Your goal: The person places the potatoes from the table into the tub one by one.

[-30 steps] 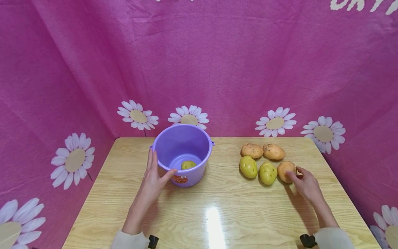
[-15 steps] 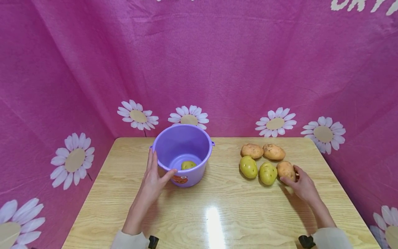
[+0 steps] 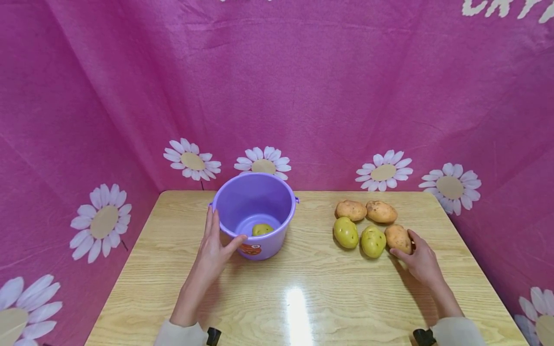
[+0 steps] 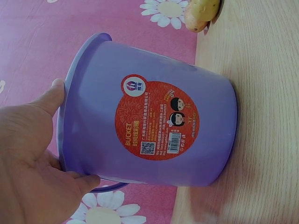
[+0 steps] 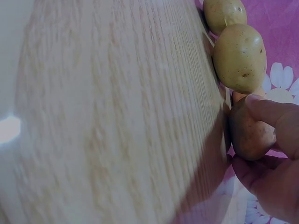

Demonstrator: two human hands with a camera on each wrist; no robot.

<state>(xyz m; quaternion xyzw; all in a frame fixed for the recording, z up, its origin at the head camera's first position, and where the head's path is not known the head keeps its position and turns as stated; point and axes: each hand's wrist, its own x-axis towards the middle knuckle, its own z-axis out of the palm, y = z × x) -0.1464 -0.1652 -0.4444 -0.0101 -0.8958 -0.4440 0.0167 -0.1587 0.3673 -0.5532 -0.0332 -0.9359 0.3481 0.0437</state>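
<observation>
A purple plastic bucket [image 3: 273, 244] with a round red label [image 4: 156, 119] stands upright at the table's left, a yellow-green potato [image 3: 262, 229] on its bottom. My left hand [image 3: 212, 254] holds the bucket's near-left rim, thumb at the front edge and fingers along the outer side. At the right, my right hand [image 3: 425, 262] grips a brown potato [image 3: 396, 237], with the thumb on its near side and the fingers round its right side. That potato sits low at the table, close beside a yellow-green potato [image 3: 373, 241].
Another yellow-green potato [image 3: 346, 232] lies farther left in the group, with two brown potatoes, one on the left [image 3: 351, 210] and one on the right [image 3: 381, 212], behind. The wooden table [image 3: 320, 283] meets a magenta cloth [image 3: 329, 96] with printed daisies at its back and sides.
My right hand's thumb has slid down from the brown potato's upper side to its near side, and that potato has turned slightly. My left hand and the bucket have stayed still.
</observation>
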